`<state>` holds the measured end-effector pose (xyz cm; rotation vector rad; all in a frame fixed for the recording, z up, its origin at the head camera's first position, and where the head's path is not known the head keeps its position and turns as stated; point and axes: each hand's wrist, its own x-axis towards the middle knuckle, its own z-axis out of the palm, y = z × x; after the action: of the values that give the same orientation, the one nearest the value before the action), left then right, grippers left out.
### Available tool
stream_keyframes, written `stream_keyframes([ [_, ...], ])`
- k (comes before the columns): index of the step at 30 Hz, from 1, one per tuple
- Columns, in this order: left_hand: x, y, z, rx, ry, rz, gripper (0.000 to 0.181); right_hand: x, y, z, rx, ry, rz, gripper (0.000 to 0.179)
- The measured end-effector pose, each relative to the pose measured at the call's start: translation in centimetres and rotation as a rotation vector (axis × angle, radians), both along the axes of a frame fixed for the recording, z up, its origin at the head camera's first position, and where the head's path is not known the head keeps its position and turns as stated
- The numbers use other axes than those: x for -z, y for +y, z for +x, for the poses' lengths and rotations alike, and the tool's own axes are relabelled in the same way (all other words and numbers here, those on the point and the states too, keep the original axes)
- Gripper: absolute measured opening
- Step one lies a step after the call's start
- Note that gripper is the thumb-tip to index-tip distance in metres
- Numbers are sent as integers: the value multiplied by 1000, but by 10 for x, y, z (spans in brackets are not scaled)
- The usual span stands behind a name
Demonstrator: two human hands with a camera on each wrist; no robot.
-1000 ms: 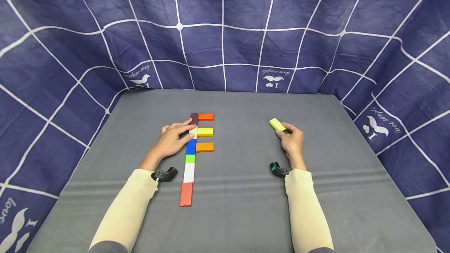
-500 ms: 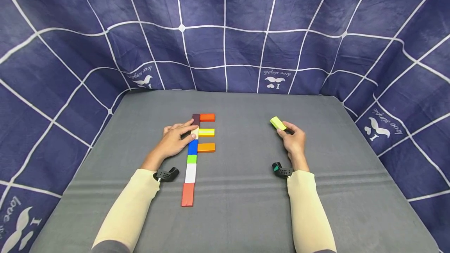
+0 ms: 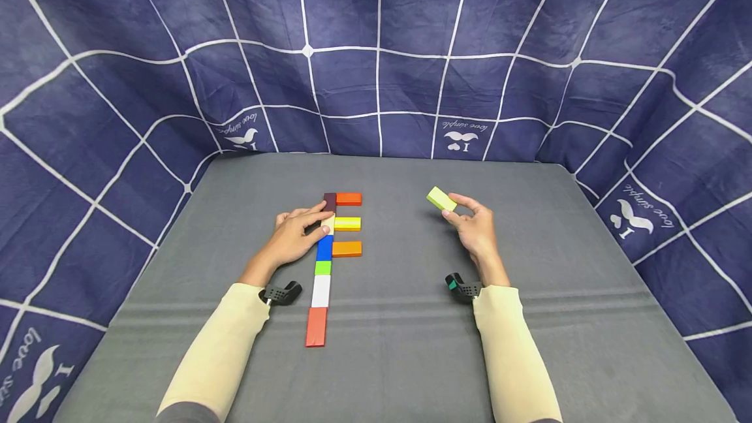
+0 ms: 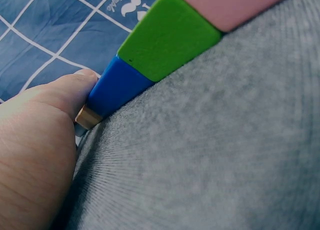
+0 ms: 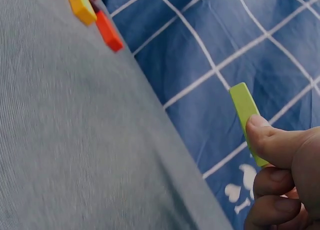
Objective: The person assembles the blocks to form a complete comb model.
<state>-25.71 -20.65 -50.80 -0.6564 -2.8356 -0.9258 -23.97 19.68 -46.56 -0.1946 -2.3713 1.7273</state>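
Observation:
In the head view my right hand (image 3: 478,234) pinches a yellow-green block (image 3: 440,198) between thumb and fingers, right of the laid blocks. The right wrist view shows the thumb pressed along this block's side (image 5: 243,101). My left hand (image 3: 290,238) rests on a column of flat blocks, its fingertips over the dark block (image 3: 330,199) and cream block (image 3: 330,223). Below these lie a blue block (image 3: 324,249), a green block (image 3: 323,267), a pale block (image 3: 320,290) and a red block (image 3: 316,327), end to end.
Three blocks stick out rightward from the column: an orange-red block (image 3: 349,199), a yellow block (image 3: 347,223) and an orange block (image 3: 346,249). Grey cloth covers the table (image 3: 405,344). A blue checked curtain (image 3: 411,77) surrounds its back and sides.
My right hand has carried the yellow-green block leftward and slightly upward in the head view. My left hand stays on the column; the whole view has shifted a little.

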Motion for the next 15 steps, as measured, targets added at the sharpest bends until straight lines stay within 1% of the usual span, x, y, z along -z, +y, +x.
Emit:
stream_keyframes([
  [3,0,0,0,-1,2,3,45,-7,-9,2,-31,23,-3,42],
  [8,1,0,-1,2,10,7,45,-15,-26,7,-107,39,0,42],
  [12,1,0,-1,2,13,7,45,-19,-40,10,-164,47,3,41],
  [15,0,0,0,0,7,8,45,-18,-49,12,-197,46,12,40],
])
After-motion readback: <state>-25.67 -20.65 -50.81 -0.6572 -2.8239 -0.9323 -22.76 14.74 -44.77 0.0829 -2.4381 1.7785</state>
